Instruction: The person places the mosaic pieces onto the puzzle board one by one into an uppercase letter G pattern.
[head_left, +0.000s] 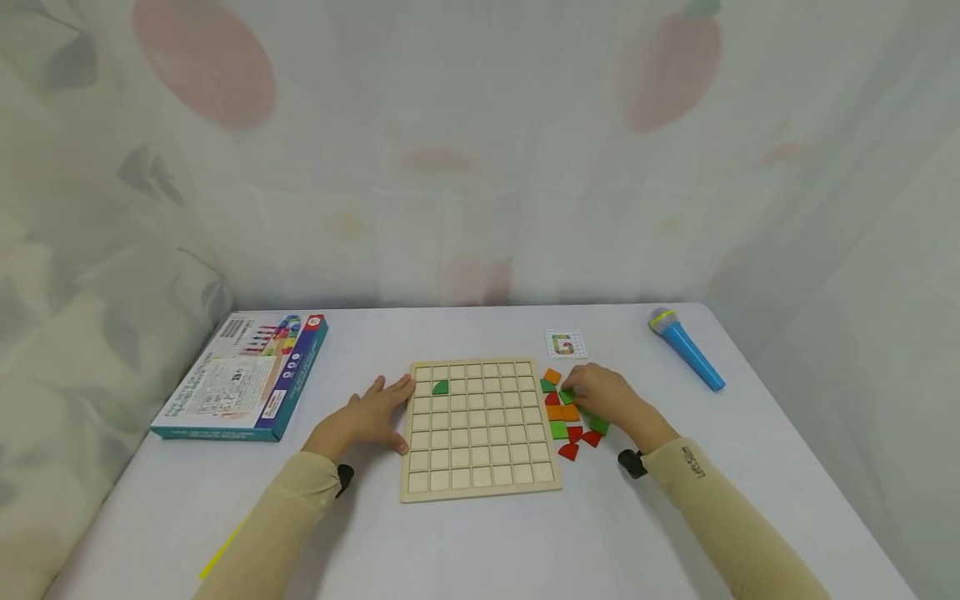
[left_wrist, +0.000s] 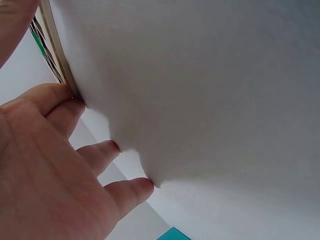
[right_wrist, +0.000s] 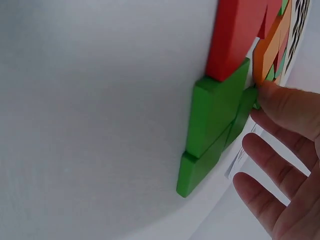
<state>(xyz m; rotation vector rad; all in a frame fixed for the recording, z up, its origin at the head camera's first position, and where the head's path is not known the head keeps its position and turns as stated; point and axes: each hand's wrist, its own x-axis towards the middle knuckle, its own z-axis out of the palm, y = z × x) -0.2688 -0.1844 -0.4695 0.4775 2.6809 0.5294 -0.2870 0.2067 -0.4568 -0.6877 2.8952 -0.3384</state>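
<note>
A wooden grid board (head_left: 480, 492) lies flat in the middle of the table, with one green piece (head_left: 441, 387) in an upper-left square. My left hand (head_left: 369, 417) rests at the board's left edge, fingers spread; in the left wrist view, fingertips of the left hand (left_wrist: 50, 165) touch the board's side (left_wrist: 62, 60). Right of the board lies a loose cluster of red, orange and green pieces. My right hand (head_left: 606, 393) reaches over it, thumb and index finger pinching a small green piece (head_left: 567, 397). Green blocks (right_wrist: 215, 115) and a red block (right_wrist: 235, 40) lie beside the right hand (right_wrist: 295, 150).
A small printed pattern card (head_left: 566, 344) lies behind the pieces. At the back right is a blue toy microphone (head_left: 693, 356). A flat game box (head_left: 240, 379) lies at the left, and a yellow strip (head_left: 222, 550) shows beside the left sleeve.
</note>
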